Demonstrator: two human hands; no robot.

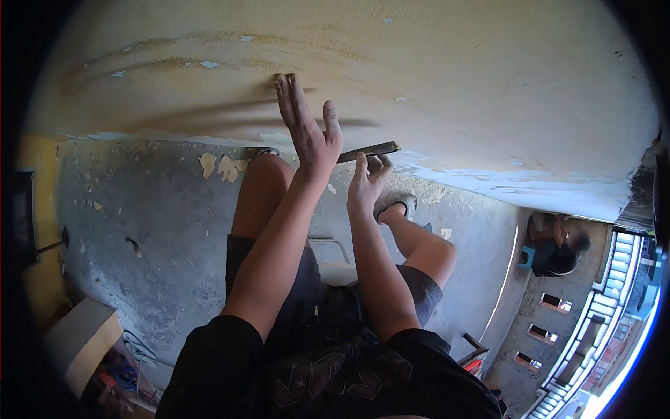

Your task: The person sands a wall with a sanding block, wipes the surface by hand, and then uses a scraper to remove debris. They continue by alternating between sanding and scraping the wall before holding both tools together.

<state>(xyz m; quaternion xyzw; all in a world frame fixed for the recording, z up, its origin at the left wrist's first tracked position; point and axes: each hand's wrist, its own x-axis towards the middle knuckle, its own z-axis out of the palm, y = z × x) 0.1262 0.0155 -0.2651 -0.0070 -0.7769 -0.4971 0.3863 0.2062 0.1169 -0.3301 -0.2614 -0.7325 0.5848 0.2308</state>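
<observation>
In the head view, my left hand is raised with its fingers stretched straight and the thumb apart; the fingertips are right at the cream-painted wall. Nothing shows in that hand. Lower and to the right, the bent fingers of my right hand grip a narrow, flat, dark bar-like tool. It slants across the front of the wall, its left end passing behind my left wrist. Pale dust coats my fingers. Around my left hand, the wall carries brownish curved smears and small chipped spots.
Whitish peeling paint runs along the wall's lower edge. The worn grey floor has flaked patches. Behind my arms is a metal-framed seat. Far right, another person sits near a blue stool and a white balustrade.
</observation>
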